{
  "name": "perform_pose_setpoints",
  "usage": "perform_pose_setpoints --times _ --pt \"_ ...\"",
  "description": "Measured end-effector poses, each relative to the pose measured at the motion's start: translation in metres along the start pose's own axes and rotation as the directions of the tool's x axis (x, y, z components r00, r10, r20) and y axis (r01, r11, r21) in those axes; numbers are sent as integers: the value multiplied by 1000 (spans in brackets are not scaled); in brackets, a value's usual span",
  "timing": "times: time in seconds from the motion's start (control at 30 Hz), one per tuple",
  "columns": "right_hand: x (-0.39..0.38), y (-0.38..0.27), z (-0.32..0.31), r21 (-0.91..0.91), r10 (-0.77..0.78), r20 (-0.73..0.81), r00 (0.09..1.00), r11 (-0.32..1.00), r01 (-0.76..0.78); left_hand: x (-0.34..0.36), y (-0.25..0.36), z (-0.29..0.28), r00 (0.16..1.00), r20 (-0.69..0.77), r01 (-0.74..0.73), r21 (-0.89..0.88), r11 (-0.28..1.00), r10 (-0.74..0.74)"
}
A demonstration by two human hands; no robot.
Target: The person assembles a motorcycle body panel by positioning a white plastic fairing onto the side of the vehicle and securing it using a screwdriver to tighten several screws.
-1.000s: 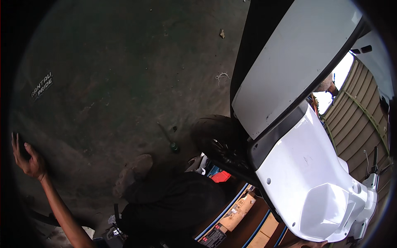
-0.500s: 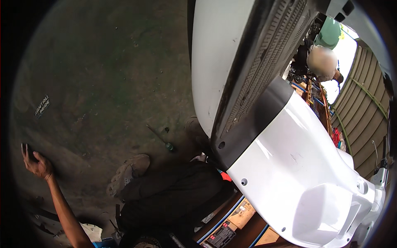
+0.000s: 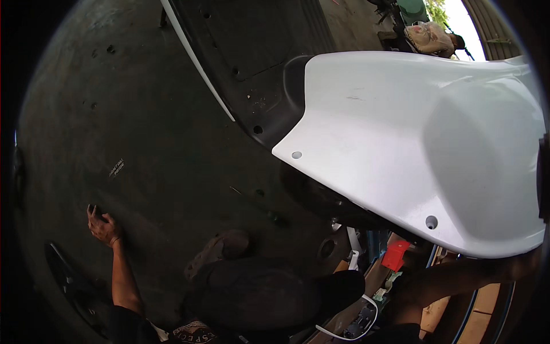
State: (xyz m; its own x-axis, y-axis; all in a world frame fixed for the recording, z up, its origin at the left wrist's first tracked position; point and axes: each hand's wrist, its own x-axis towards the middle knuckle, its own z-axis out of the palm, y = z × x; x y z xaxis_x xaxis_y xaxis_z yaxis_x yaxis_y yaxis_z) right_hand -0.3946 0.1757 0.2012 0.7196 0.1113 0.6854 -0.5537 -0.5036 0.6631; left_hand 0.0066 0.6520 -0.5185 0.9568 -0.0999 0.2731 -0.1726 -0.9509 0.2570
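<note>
A scooter's glossy white leg shield [image 3: 378, 126] fills the right, joined to its black footboard [image 3: 229, 51]. My left hand [image 3: 104, 229] is low over the dark floor at the left, away from the scooter. Its fingers and thumb are apart, and I make out nothing held. My right arm [image 3: 452, 284] reaches along the shield's lower edge. At its end my right hand [image 3: 518, 265] is in deep shade by the right rim, fingers hidden. A screwdriver with a dark green handle [image 3: 278, 219] lies on the floor in front of my shoe [image 3: 226, 246].
A long black part [image 3: 66, 275] lies beyond my left forearm. Below the shield are a red piece [image 3: 395, 255], a curved white strip [image 3: 372, 318] and wooden boards [image 3: 487, 304]. A plastic bag [image 3: 429, 37] rests on a vehicle at the far right.
The view has swung, showing more of the footboard and the shield from above. My right arm has come into sight beneath the shield. My left hand's fingers look more bent.
</note>
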Motion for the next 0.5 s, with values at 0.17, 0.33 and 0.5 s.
perform_pose_setpoints --times 0.17,0.33,0.5 --pt "-66 -73 27 -440 -218 -198 956 891 112 5 41 -4 999 -19 -43 -117 992 41" --pt "-131 -70 11 -5 -116 -234 965 993 118 -14 274 -108 789 -33 -430 -743 513 614" --pt "-149 -164 0 896 132 214 968 368 -248 -8 394 -168 640 -253 -606 -747 274 726"
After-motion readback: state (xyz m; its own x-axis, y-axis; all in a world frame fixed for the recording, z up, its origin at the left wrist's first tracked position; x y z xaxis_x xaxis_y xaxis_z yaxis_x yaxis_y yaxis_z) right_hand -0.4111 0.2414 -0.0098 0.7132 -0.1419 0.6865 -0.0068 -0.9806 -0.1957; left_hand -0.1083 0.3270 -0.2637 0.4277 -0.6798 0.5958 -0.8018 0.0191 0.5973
